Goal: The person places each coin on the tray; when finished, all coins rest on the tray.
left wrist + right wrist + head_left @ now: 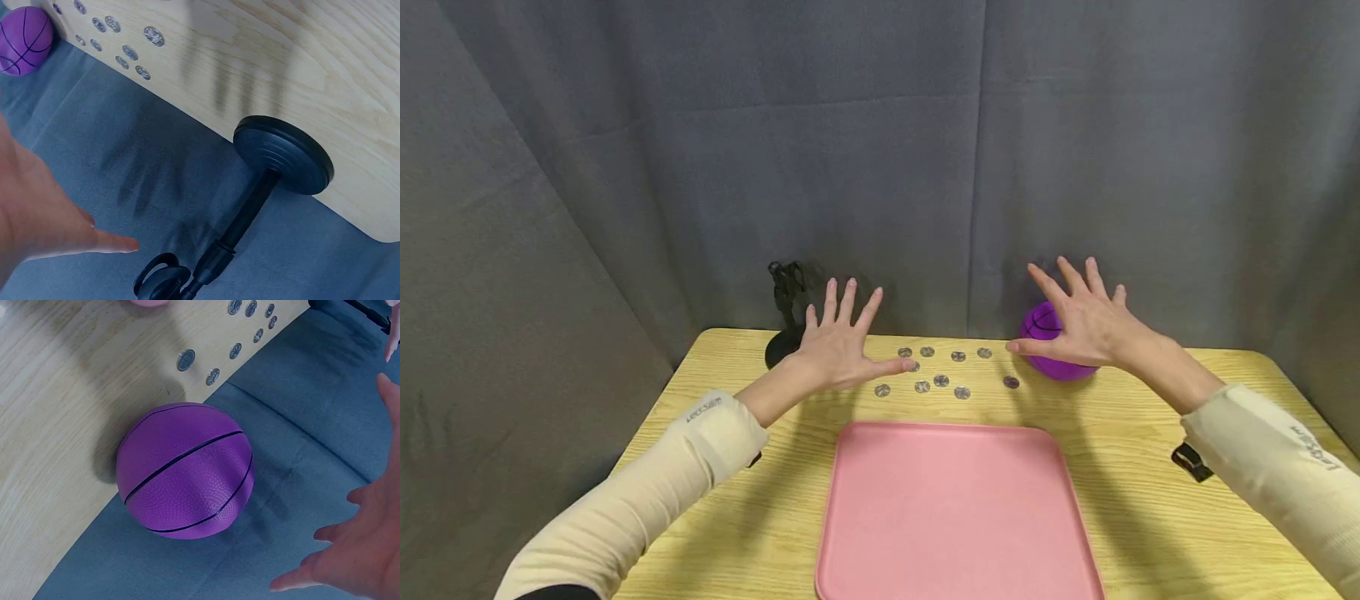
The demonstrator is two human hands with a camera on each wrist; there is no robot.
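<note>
Purple ball (187, 475), silver coins (942, 381) and black stand (244, 215) near two outspread hands.
In the head view, the left hand (835, 354), empty, its fingers straight and spread apart, appears left of centre beside the stand; the right hand (1090, 323), likewise extended and empty, partly hides the ball right of centre. The coins lie scattered on the wood-grained table (1195, 533) mid-frame, between the hands. A pink tray (955, 508) occupies the lower centre.
</note>
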